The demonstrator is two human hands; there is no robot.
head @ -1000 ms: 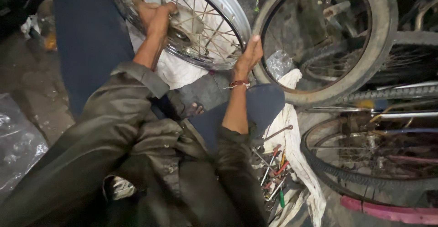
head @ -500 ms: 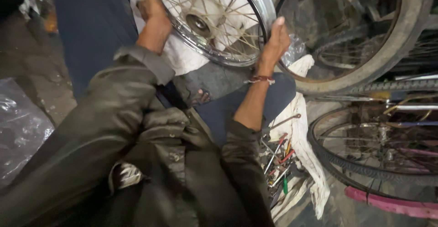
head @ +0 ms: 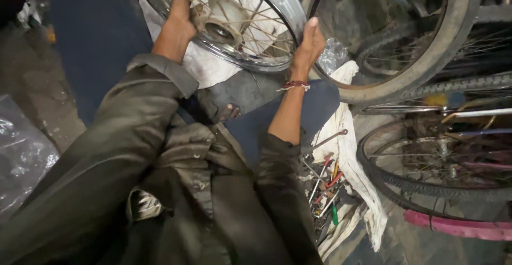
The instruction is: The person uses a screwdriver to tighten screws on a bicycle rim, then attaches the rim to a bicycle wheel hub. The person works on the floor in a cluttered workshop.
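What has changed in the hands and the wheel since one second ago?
The right hand slid up the rim, from its lower edge to its side. The left hand still grips the spokes near the hub. The wheel stays on the lap.

A big worn tyre (head: pixel 453 46) leans at the right, with more spoked bicycle wheels (head: pixel 437 163) stacked below it and a pink rim (head: pixel 458 227) beneath. Loose hand tools (head: pixel 325 185) lie on a white cloth (head: pixel 352 158), and crumpled clear plastic (head: pixel 21 158) sits at the left.
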